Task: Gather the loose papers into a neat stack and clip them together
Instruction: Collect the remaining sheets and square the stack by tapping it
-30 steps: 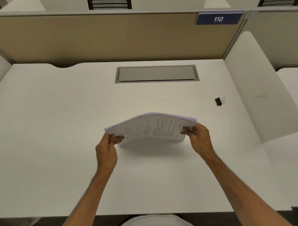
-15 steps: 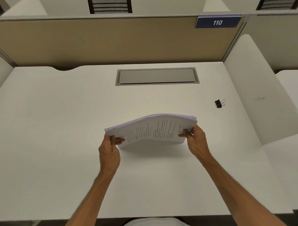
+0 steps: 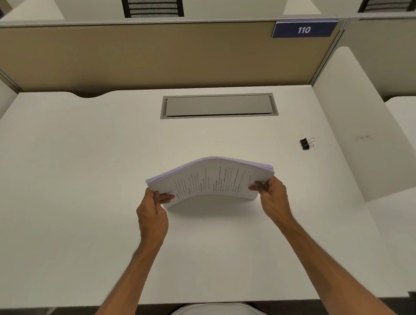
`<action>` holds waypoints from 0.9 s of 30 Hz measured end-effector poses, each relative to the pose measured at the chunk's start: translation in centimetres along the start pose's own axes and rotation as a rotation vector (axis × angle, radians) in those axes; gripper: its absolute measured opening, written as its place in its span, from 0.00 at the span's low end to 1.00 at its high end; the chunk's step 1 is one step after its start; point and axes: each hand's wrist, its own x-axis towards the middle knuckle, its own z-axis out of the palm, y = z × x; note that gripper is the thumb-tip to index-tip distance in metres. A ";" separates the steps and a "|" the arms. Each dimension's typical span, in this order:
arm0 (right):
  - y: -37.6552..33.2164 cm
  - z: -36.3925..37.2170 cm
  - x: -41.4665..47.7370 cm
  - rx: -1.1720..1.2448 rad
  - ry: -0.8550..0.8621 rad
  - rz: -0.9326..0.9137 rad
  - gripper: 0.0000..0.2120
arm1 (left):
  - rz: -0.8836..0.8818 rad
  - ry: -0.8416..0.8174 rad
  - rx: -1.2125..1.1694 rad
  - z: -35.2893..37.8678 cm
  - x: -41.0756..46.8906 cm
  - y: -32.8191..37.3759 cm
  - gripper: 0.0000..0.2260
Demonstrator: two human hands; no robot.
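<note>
A stack of white printed papers stands on its lower long edge on the white desk, bowed upward in the middle. My left hand grips the stack's left end and my right hand grips its right end. A small black binder clip lies on the desk to the far right, well apart from both hands.
A grey cable hatch is set into the desk behind the papers. A tan partition with a blue "110" sign closes the back. A white side panel bounds the right side.
The hands and the paper stack have barely shifted; the right hand sits slightly closer in on the stack's end. The view has tilted a little.
</note>
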 end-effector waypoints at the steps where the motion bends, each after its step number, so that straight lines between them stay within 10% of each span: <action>1: 0.0 0.0 0.0 -0.002 0.001 0.000 0.13 | -0.001 -0.002 0.000 0.0 0.0 -0.1 0.14; 18: 0.1 -1.9 0.7 -0.058 -0.108 -0.065 0.12 | -0.036 -0.024 -0.051 -0.8 1.6 0.2 0.12; 27: -0.3 -5.3 1.5 0.010 -0.456 -0.068 0.13 | -0.078 -0.192 0.083 -3.5 5.0 2.0 0.17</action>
